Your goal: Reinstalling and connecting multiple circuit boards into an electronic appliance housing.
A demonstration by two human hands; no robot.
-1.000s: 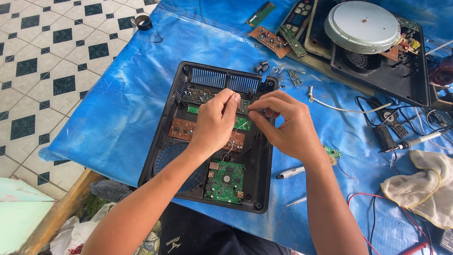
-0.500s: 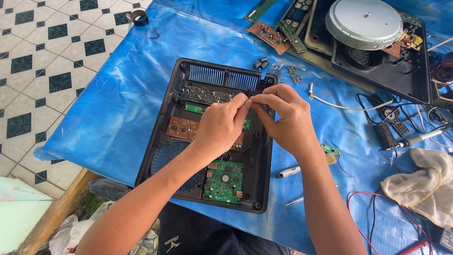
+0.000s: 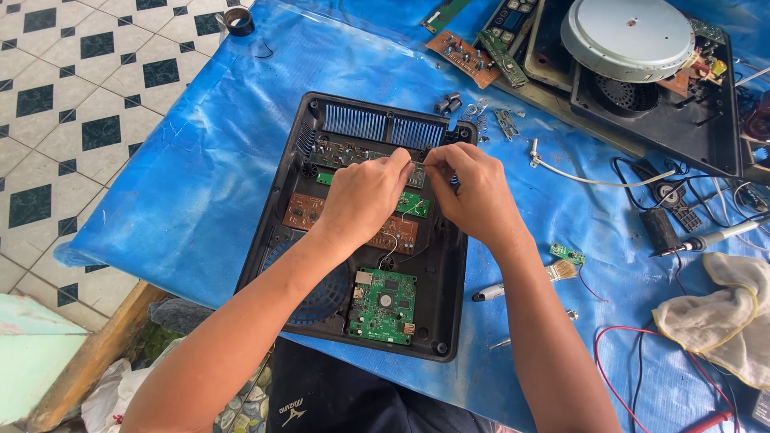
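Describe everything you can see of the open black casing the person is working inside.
The black casing looks like moulded plastic, a shallow open tray lying flat on the blue sheet. Blue vent fins line its far wall and a round fan grille sits at its near left. Inside lie a dark board, a brown board and a green circuit board. The left hand and right hand meet over its far boards, fingertips pinched together.

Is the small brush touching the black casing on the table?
Apart. The head view shows blue sheet between the brush and the casing's right edge.
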